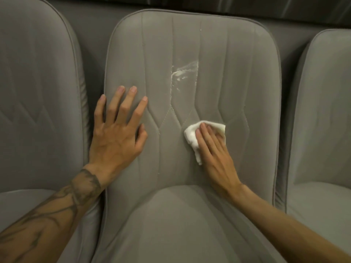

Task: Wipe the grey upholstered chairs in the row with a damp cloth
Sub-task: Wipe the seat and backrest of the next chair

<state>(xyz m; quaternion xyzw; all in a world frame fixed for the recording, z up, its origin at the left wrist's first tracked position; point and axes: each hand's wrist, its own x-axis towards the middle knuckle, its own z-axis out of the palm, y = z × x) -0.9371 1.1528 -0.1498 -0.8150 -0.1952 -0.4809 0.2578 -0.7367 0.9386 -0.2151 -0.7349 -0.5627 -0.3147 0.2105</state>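
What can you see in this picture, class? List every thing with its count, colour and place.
middle chair: one, grey, centre
left chair: one, grey, left edge
right chair: one, grey, right edge
cloth: one, white, on the middle chair's backrest, under the right hand
smear: one, whitish, higher on that backrest
left hand: one, flat on the backrest's left side, fingers spread
right hand: one, fingers straight, pressing the cloth

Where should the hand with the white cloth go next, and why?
Probably slide the right hand and its cloth up and a little left, onto the white smear on the backrest of the middle chair. The cloth lies under straight fingers, below the smear, which is not yet wiped. The left hand rests flat, clear of that path.
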